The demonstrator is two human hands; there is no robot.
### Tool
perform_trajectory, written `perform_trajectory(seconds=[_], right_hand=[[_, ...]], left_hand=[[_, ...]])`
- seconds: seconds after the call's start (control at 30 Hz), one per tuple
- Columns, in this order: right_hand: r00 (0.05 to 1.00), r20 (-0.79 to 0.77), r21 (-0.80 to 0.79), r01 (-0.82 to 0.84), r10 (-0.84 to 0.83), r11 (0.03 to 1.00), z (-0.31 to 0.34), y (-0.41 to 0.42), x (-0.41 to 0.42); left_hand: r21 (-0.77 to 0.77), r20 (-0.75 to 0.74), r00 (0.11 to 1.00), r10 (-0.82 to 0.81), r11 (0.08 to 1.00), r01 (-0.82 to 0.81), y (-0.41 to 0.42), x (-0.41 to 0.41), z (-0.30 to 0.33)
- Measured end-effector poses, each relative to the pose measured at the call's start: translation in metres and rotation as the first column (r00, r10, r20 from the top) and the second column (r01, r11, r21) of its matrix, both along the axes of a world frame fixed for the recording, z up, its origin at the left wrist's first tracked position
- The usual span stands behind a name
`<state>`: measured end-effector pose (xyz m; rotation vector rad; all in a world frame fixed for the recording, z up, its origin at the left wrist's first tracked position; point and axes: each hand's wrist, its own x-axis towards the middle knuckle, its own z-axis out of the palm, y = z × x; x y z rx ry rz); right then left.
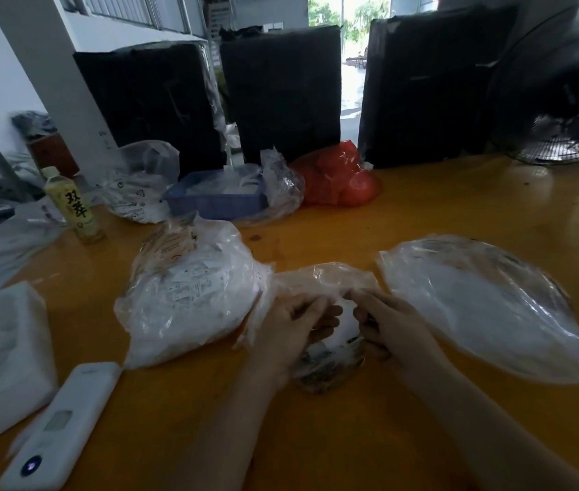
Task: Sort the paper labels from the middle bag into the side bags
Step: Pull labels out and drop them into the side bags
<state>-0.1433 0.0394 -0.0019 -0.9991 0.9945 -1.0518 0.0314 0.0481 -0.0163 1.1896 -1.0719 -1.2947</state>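
middle bag of paper labels between both hands, left hand and right hand each pinching its plastic, left bag and right bag just beside

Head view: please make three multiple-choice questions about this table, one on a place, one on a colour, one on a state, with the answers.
1. Where does the bottle stand?
A. far left of the table
B. between the hands
C. beside the fan

2. What colour is the bag in front of the black boxes?
A. green
B. red
C. yellow

3. What are the left hand and right hand doing?
A. lying flat on the table
B. lifting the bottle
C. gripping the middle bag

Answers:
1 A, it stands upright near the left edge.
2 B, the plastic is plainly red.
3 C, the fingers of both curl at its mouth.
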Motion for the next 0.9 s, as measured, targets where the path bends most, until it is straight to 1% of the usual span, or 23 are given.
perform_trajectory(seconds=[0.03,0.07,0.13,0.17,0.27,0.3,0.33,0.43,0.47,0.5,0.57,0.63,0.7,0.77,0.83,0.9], right_hand=[[0.998,-0.050,-0.019,0.024,-0.025,1.000,0.002,0.000,0.001],[0.990,-0.136,-0.049,0.027,-0.034,0.998,0.004,0.000,0.001],[0.940,-0.341,-0.110,-0.043,0.003,0.993,0.007,-0.001,0.000],[0.913,-0.407,-0.127,-0.082,0.024,0.988,0.007,-0.002,0.000],[0.873,-0.488,-0.181,-0.092,-0.008,0.979,0.002,-0.007,-0.002],[0.865,-0.501,-0.207,-0.082,-0.033,0.975,0.001,-0.009,-0.003],[0.858,-0.510,-0.235,-0.075,-0.057,0.969,-0.001,-0.011,-0.004],[0.855,-0.503,-0.307,-0.043,-0.124,0.951,-0.004,-0.013,-0.004],[0.861,-0.492,-0.316,-0.036,-0.132,0.948,-0.005,-0.013,-0.004],[0.867,-0.482,-0.316,-0.036,-0.128,0.948,-0.006,-0.013,-0.004],[0.891,-0.443,-0.283,-0.037,-0.096,0.958,-0.006,-0.014,-0.003],[0.932,-0.354,-0.231,-0.001,-0.083,0.973,-0.005,-0.014,-0.004],[0.951,-0.292,-0.198,0.039,-0.097,0.979,-0.003,-0.016,-0.006],[0.942,-0.317,-0.202,0.048,-0.112,0.978,-0.003,-0.016,-0.006],[0.921,-0.373,-0.223,0.028,-0.112,0.974,-0.003,-0.016,-0.004],[0.901,-0.418,-0.252,0.005,-0.114,0.968,-0.002,-0.014,-0.001]], left_hand=[[-0.017,0.034,0.999,0.006,1.000,-0.006,0.000,0.000,-0.001],[-0.041,0.073,0.997,0.003,0.999,0.000,0.000,0.000,-0.003],[-0.082,0.157,0.987,-0.022,0.996,0.035,0.000,-0.001,-0.007],[-0.089,0.194,0.980,-0.031,0.995,0.049,0.001,-0.001,-0.007],[-0.075,0.226,0.974,-0.026,0.996,0.044,0.001,-0.002,-0.012],[-0.067,0.216,0.976,-0.028,0.997,0.043,0.002,-0.002,-0.011],[-0.051,0.169,0.985,-0.038,0.998,0.047,0.001,-0.003,-0.011],[0.042,-0.084,0.995,-0.057,0.997,0.061,-0.001,-0.008,-0.005],[0.063,-0.113,0.992,-0.056,0.996,0.063,-0.002,-0.009,-0.003],[0.070,-0.109,0.992,-0.057,0.995,0.064,-0.002,-0.009,-0.002],[0.046,-0.053,0.996,-0.067,0.996,0.070,-0.001,-0.007,-0.007],[0.014,-0.010,0.997,-0.074,0.997,0.074,-0.001,-0.004,-0.012],[0.001,0.011,0.997,-0.076,0.997,0.076,-0.003,-0.002,-0.016],[0.002,0.014,0.998,-0.068,0.998,0.068,-0.004,-0.003,-0.016],[0.035,-0.048,0.998,-0.049,0.998,0.050,-0.004,-0.006,-0.012],[0.072,-0.158,0.986,-0.058,0.995,0.070,-0.005,-0.008,-0.007]])
